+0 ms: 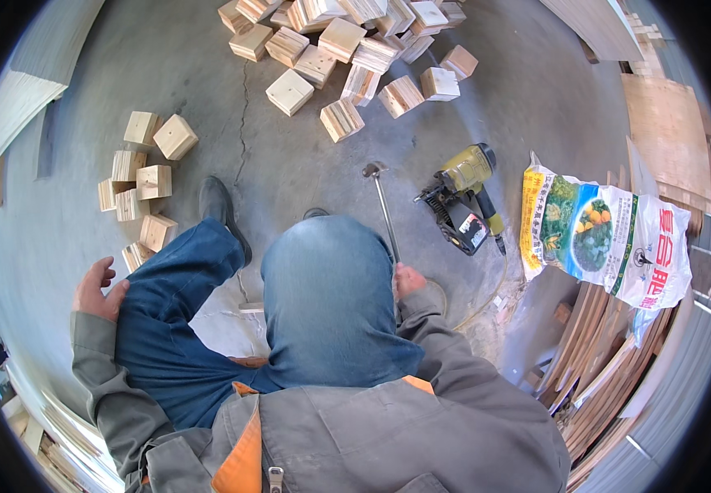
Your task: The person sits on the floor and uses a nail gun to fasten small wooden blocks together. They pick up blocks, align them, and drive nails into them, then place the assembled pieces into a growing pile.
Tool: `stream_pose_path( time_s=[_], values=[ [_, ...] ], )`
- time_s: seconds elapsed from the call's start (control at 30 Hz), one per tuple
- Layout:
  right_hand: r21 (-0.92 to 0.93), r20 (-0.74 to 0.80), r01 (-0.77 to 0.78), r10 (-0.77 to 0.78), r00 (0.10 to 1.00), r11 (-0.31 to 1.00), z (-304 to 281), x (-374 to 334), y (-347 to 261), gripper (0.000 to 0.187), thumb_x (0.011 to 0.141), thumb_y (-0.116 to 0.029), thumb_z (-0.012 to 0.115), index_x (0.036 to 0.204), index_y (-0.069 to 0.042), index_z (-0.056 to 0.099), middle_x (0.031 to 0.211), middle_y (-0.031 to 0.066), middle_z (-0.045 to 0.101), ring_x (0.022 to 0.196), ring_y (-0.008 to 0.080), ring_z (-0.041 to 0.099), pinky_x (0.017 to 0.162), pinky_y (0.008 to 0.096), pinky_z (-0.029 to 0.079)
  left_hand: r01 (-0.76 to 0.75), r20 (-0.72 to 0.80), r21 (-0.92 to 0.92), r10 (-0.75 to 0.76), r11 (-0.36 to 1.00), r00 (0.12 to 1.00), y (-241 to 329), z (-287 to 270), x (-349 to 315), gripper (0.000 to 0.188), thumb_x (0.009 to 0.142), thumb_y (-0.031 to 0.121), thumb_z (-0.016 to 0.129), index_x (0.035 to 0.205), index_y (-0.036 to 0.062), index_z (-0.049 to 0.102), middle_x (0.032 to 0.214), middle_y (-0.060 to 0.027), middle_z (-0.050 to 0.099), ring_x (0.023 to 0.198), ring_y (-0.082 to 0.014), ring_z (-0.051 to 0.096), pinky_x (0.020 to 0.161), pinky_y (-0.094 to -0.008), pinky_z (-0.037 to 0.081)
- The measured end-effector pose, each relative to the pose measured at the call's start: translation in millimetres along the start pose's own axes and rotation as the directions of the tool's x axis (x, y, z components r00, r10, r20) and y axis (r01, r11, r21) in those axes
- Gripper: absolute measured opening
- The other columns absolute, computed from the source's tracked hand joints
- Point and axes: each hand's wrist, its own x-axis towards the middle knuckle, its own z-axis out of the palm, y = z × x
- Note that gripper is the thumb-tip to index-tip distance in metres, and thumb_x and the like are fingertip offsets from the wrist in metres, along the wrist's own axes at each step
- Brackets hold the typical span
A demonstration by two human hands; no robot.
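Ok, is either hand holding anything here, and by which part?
The right hand holds a hammer by its handle, near the end away from its head; the left hand looks empty.

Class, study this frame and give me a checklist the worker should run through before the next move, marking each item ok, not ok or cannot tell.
1. Hammer gripped: ok; the right hand holds its handle.
2. Left hand free: ok; it is beside the left leg, with nothing visible in it.
3. Block under the hammer's head: not ok; the nearest pile of blocks lies farther ahead.
4. Nail gun set down: ok; it lies right of the hammer, no hand on it.
5. Nail gun safely switched off: cannot tell.
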Motion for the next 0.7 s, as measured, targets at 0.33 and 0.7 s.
stream_pose_path(
  time_s=[0.33,0.7],
  values=[
    [-0.188,-0.114,0.029,-0.052,0.992,0.982,-19.6,110.3,-130.8,0.060,0.101,-0.056,0.048,0.087,0.000,0.067,0.086,0.0240,0.067,0.084,0.0415,0.064,0.077,0.0487,0.049,-0.015,0.016,0.004,0.015,1.000,1.000,13.7,1.6,1.2,0.053,0.085,0.017,0.076,0.134,0.0027,0.060,0.113,-0.0192,0.071,0.101,-0.0312,0.069,0.091,-0.0415,0.056],
    [-0.080,-0.026,0.059,-0.062,0.998,0.995,-19.6,47.2,-85.3,0.059,0.099,-0.054,0.055,0.087,0.001,0.070,0.082,0.0211,0.069,0.080,0.0328,0.067,0.078,0.0450,0.051,-0.027,-0.001,0.038,0.027,0.999,1.000,18.2,2.3,0.7,0.053,0.086,0.016,0.077,0.135,0.0061,0.060,0.112,-0.0155,0.071,0.101,-0.0278,0.068,0.091,-0.0402,0.055]
  ],
)
